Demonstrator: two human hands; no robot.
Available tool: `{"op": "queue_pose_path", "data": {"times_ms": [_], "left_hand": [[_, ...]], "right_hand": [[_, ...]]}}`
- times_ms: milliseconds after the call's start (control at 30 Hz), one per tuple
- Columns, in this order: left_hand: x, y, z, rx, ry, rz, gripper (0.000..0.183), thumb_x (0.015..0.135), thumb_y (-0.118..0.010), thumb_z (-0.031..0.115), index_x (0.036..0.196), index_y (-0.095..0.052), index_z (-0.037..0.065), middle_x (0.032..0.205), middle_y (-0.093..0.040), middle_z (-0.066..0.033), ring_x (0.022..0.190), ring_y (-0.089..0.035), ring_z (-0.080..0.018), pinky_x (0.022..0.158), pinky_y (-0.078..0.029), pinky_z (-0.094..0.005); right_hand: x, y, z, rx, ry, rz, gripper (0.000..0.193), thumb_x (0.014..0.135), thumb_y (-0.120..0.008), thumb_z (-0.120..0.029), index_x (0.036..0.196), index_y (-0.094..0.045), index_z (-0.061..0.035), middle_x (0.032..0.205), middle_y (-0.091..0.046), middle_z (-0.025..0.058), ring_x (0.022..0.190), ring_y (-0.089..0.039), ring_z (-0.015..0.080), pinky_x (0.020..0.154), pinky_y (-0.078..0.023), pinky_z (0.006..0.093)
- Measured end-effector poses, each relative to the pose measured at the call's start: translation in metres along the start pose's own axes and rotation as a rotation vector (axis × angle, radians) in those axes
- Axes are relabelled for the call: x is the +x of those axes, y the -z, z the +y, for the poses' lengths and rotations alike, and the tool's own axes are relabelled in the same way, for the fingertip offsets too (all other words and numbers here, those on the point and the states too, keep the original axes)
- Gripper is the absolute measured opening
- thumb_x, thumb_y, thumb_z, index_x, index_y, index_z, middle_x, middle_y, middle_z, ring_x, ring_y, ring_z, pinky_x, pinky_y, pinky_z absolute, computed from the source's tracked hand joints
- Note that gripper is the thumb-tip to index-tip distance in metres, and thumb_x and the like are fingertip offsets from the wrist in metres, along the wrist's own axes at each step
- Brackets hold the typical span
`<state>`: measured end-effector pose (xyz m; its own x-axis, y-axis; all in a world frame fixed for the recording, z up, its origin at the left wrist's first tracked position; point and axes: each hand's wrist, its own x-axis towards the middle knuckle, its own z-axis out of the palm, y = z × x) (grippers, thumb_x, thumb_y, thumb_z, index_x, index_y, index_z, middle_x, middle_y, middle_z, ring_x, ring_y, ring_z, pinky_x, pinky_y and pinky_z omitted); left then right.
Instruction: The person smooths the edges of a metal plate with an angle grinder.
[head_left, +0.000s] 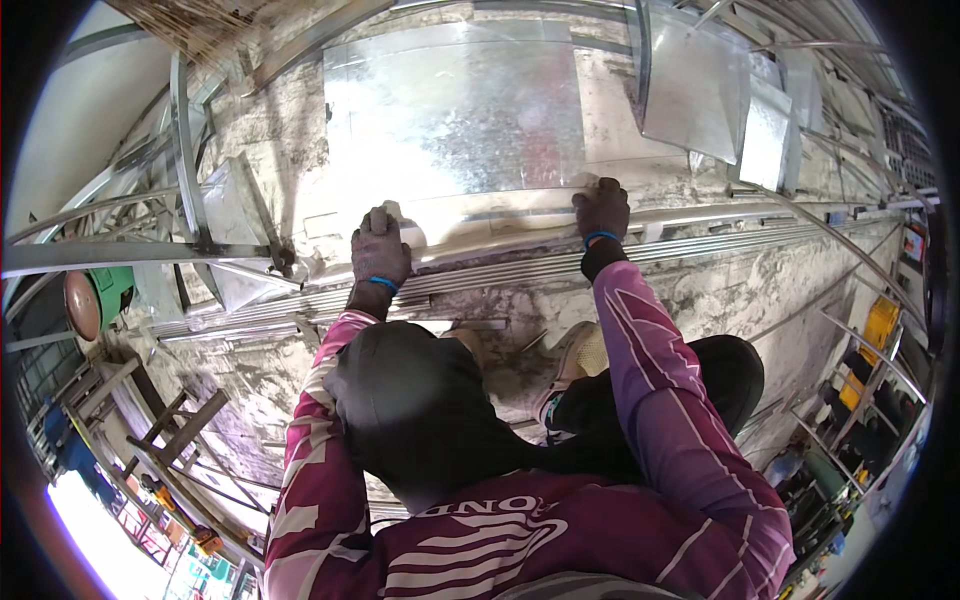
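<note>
A large shiny metal sheet (450,110) lies flat on the stained floor ahead of me, with a pale band along its near side. My left hand (382,250), in a dark grey glove with a blue band at the wrist, is closed at the near left of the sheet, fingers curled at that pale band. At the near right corner, my right hand (603,208), gloved the same way, has its fingers bent over the edge. Both undersides are hidden, so the thumbs cannot be made out. Between me and the sheet runs a bundle of long thin metal tubes (520,262).
Bent sheet-metal pieces (695,85) stand at the far right. A metal frame (190,150) and a green machine with a round brownish end (95,300) are at left. Wooden frames (170,440) stand lower left; a rack with yellow items (880,325) is at right.
</note>
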<state>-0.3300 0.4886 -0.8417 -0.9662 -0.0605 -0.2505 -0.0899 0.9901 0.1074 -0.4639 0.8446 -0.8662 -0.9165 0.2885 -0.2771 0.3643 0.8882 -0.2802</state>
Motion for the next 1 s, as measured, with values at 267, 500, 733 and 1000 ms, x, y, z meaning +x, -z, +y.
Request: {"op": "queue_pose_path", "data": {"times_ms": [267,500,733,1000], "left_hand": [[0.039,0.013,-0.011,0.19,-0.182,-0.103,0.056,0.08,-0.074,0.032,0.131,-0.056,0.02,0.13,-0.055,-0.0099,0.115,-0.056,-0.0309,0.095,-0.045,-0.0476],[0.068,0.03,-0.017,0.149,-0.275,-0.279,0.054,0.079,-0.073,0.026,0.129,-0.056,0.019,0.129,-0.059,-0.0115,0.112,-0.061,-0.033,0.094,-0.049,-0.0473],[0.072,0.061,-0.017,-0.173,-0.175,-0.319,0.046,0.079,-0.071,0.018,0.122,-0.058,0.011,0.115,-0.065,-0.0166,0.108,-0.063,-0.0395,0.092,-0.052,-0.0476],[0.015,0.093,-0.022,-0.416,0.082,-0.299,0.023,0.088,-0.065,0.022,0.099,-0.055,0.004,0.091,-0.066,-0.0251,0.089,-0.065,-0.0442,0.075,-0.05,-0.0508]], "right_hand": [[0.018,-0.012,0.019,0.232,0.001,-0.049,0.062,0.072,-0.082,-0.022,0.126,-0.059,-0.0058,0.115,-0.066,0.0204,0.106,-0.065,0.037,0.093,-0.053,0.0448],[0.049,-0.039,0.04,1.025,-0.188,-0.143,0.062,0.075,-0.082,-0.022,0.126,-0.057,0.0031,0.107,-0.071,0.0186,0.1,-0.067,0.028,0.09,-0.053,0.0366],[0.042,-0.037,0.038,0.2,-0.08,0.028,0.043,0.078,-0.073,-0.024,0.112,-0.067,0.0018,0.109,-0.069,0.029,0.104,-0.067,0.0432,0.091,-0.054,0.0459],[0.047,-0.039,0.006,0.172,-0.156,-0.313,0.051,0.077,-0.066,-0.043,0.111,-0.073,-0.0062,0.115,-0.068,0.0256,0.109,-0.066,0.0415,0.096,-0.052,0.0458]]}}
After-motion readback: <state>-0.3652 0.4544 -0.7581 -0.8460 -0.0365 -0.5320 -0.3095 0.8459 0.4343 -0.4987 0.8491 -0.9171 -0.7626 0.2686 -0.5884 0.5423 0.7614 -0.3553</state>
